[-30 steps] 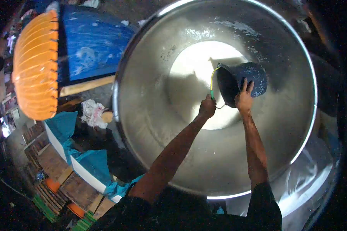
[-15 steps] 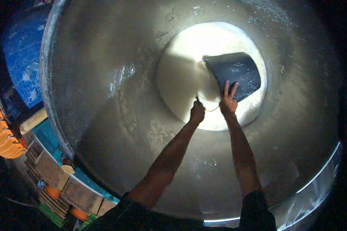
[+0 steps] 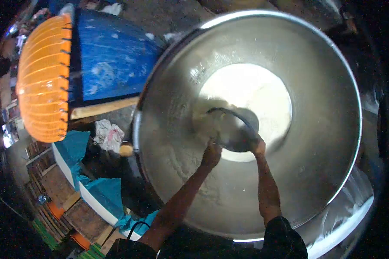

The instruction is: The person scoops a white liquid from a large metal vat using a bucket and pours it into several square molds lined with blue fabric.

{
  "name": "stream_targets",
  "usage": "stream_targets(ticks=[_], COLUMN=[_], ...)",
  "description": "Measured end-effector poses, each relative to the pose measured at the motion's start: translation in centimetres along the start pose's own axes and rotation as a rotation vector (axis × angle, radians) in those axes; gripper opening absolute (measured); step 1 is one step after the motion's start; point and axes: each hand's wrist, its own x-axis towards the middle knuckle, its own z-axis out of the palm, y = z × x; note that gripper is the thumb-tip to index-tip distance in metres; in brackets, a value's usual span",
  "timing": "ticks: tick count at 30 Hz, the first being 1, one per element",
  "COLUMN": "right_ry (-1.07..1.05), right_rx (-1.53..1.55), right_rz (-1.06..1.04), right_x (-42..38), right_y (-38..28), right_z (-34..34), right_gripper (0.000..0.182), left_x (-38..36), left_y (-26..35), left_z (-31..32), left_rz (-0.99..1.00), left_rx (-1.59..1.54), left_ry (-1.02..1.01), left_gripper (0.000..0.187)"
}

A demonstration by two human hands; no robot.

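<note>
Inside a large round metal vat (image 3: 173, 151), I hold a dark bucket (image 3: 246, 125) low near the bright, whitish bottom (image 3: 268, 95). Its curved rim shows, with the mouth turned partly up toward me; its contents are too blurred to make out. My left hand (image 3: 212, 154) is closed at the bucket's near left side. On the right side of the rim, my right hand (image 3: 258, 147) is closed, the fingers partly hidden behind it. Both arms reach down over the vat's near edge.
Left of the vat stand a blue barrel (image 3: 112, 56) and an orange ribbed basket (image 3: 43, 82), with a wooden pole (image 3: 103, 107) below them. White boxes with teal sheeting (image 3: 103, 196) lie lower left. Clear plastic sheeting (image 3: 345, 211) hangs at the lower right.
The bucket has turned from lying on its side to mouth partly up, and come nearer. My right hand has moved from its side to its rim. My view has drawn back, showing more surroundings.
</note>
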Motion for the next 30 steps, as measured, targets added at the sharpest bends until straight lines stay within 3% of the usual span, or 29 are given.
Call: stream_targets(ticks=[1, 3, 4, 5, 6, 8, 10, 11, 13, 14, 15, 16, 17, 18, 20, 21, 23, 25, 26, 28, 30], right_ry=[-0.04, 0.07, -0.039, 0.018, -0.005, -0.122, 0.071, 0.117, -0.114, 0.105, 0.166, 0.214, 0.348, 0.356, 0.549, 0.607, 0.661, 0.713, 0.728, 0.746, 0.756], right_rx=[0.29, 0.676, 0.816, 0.553, 0.667, 0.891, 0.701, 0.561, 0.525, 1.075, 0.951, 1.078, 1.172, 1.148, 1.213, 1.163, 1.142, 1.089, 1.06, 1.021, 0.978], right_rz=[0.023, -0.221, 0.068, -0.024, 0.067, 0.073, 0.05, -0.042, 0.245, 0.4, 0.157, 0.008, -0.05, 0.087, 0.262, 0.374, 0.351, 0.317, 0.299, 0.245, 0.203], right_x=[-1.0, -1.9, -3.1, -3.7, -4.9, -4.8, -5.4, -7.1, -17.8, -22.7, -25.4, -30.9, -37.4, -40.7, -49.2, -53.9, -57.6, -60.2, -60.6, -60.8, -61.5], right_y=[-1.4, 2.4, 2.5, 1.7, 0.3, 4.7, 8.7, 14.8, 10.4, 14.7, 25.1, 28.5, 29.7, 36.0, 40.0, 41.6, 44.3, 44.4, 43.6, 41.3, 40.1], right_z=[-2.3, -0.4, -0.4, -1.0, -1.6, 0.2, 0.5, -0.2, -14.5, -16.8, -17.5, -20.9, -24.5, -26.4, -30.7, -32.4, -34.3, -36.6, -37.5, -38.7, -39.9], right_gripper=[0.044, 0.04, 0.039, 0.038, 0.039, 0.037, 0.032, 0.03, 0.029, 0.03, 0.029, 0.036, 0.043, 0.05, 0.04, 0.032, 0.032, 0.032, 0.032, 0.032, 0.032], left_x=[0.7, 2.0, 1.5, 1.0, -0.5, -4.0, -8.6, -8.7, -14.1, -17.5, -21.8, -26.8, -31.4, -35.6, -42.0, -45.7, -51.5, -53.5, -54.8, -57.8, -60.6], left_y=[-0.6, -1.8, -0.9, 0.2, 3.1, 11.3, 19.8, 17.4, 21.1, 23.9, 28.8, 34.2, 37.9, 40.6, 44.1, 46.5, 49.3, 48.2, 47.6, 49.5, 49.8], left_z=[1.4, 4.0, 3.9, 3.7, 2.1, -2.1, -4.7, -0.4, 8.5, 12.8, 15.9, 18.8, 22.8, 26.8, 36.3, 38.8, 41.7, 44.4, 44.3, 39.5, 37.2], left_rz=[0.182, 0.542, 0.636, 0.726, 0.605, 0.503, 0.039, 0.112, 0.249, 0.358, 0.264, 0.168, 0.282, 0.397, 0.562, 0.638, 0.789, 1.003, 1.225, 1.216, 1.424], left_rx=[0.182, 0.575, 0.638, 0.703, 0.467, 0.228, 0.081, 0.077, 0.126, 0.184, 0.192, 0.203, 0.196, 0.192, 0.228, 0.235, 0.214, 0.09, -0.165, -0.264, -0.384], left_ry=[0.008, 0.138, 0.2, 0.271, 0.18, 0.127, -0.144, -0.187, -0.21, -0.249, -0.406, -0.561, -0.632, -0.702, -0.816, -0.86, -0.934, -0.923, -0.723, -0.836, -0.619], left_gripper=[0.045, 0.051, 0.051, 0.051, 0.051, 0.051, 0.049, 0.047, 0.045, 0.043, 0.043, 0.042, 0.039, 0.036, 0.036, 0.036, 0.033, 0.028, 0.027, 0.026, 0.025])
